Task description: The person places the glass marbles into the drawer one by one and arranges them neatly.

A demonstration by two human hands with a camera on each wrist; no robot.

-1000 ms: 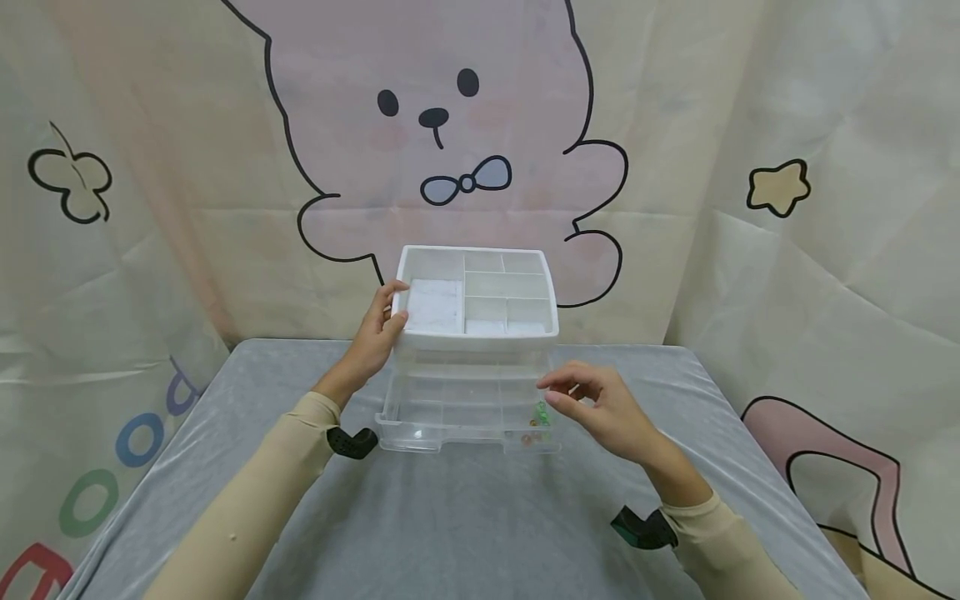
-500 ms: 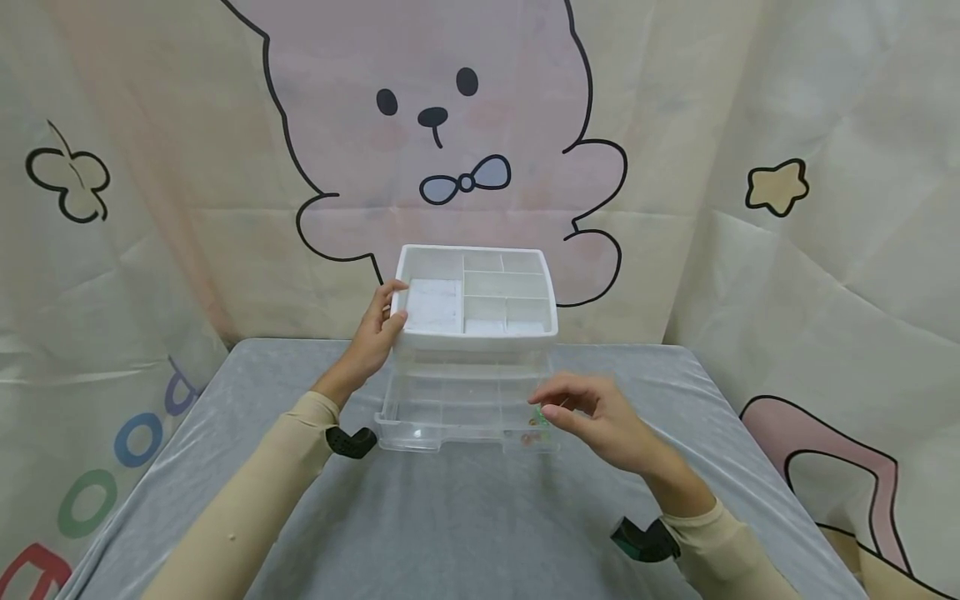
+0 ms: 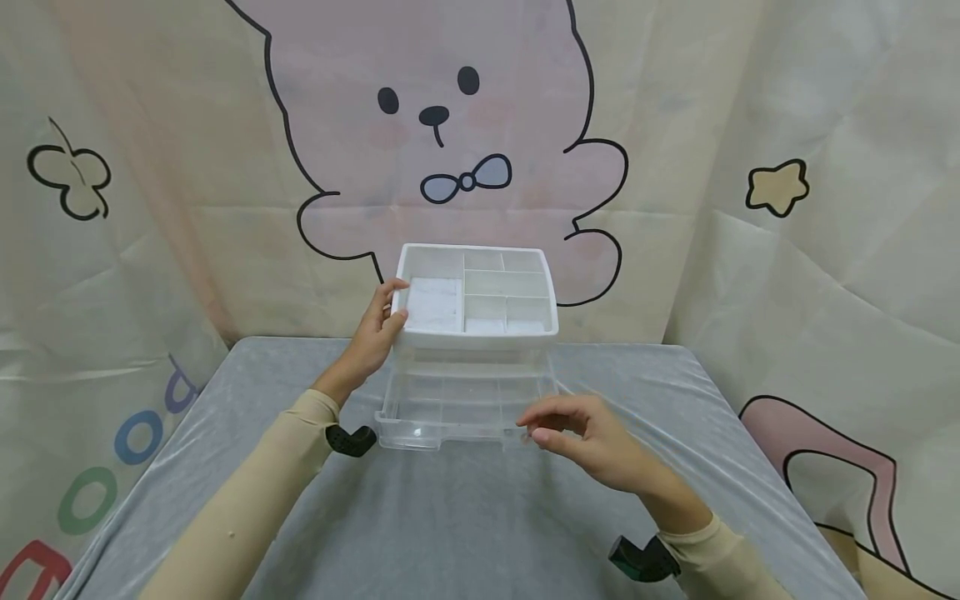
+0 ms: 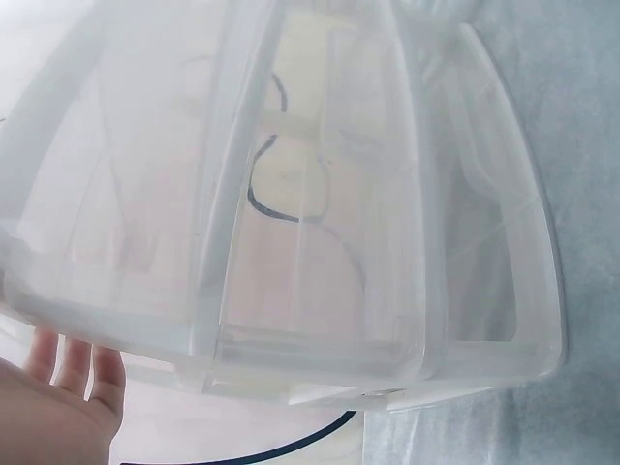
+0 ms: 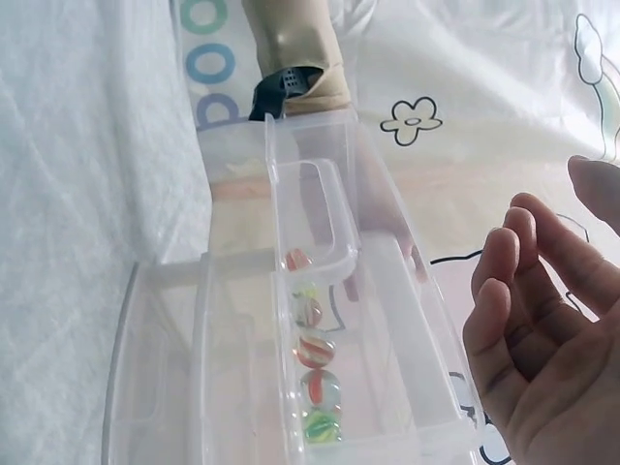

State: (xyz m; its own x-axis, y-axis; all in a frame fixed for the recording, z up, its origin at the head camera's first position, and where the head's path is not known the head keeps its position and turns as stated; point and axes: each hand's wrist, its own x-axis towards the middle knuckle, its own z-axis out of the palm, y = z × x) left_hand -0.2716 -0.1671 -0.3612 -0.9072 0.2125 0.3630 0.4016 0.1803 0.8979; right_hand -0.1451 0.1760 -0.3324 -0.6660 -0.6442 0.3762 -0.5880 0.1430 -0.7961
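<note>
A plastic drawer box stands on the table, with a white divided tray (image 3: 480, 342) as its top. My left hand (image 3: 369, 340) grips the tray's left side, thumb in front. In the left wrist view, the fingertips of the left hand (image 4: 63, 412) meet the box's edge. A clear drawer (image 3: 411, 433) is pulled out below. In the right wrist view, several striped glass marbles (image 5: 316, 349) line up along the drawer's front wall. My right hand (image 3: 592, 442) hovers by the drawer's right front corner, fingers loosely bent, no marble visible in it; it mostly hides the marbles in the head view.
Grey cloth (image 3: 420, 525) covers the table. A printed curtain (image 3: 675, 100) hangs behind and along both sides. Each wrist carries a black camera, like the right one (image 3: 645, 558).
My right hand has moved down and slightly left, from beside the drawer to its front right corner, covering the marbles in the head view. The left hand and box stay put.
</note>
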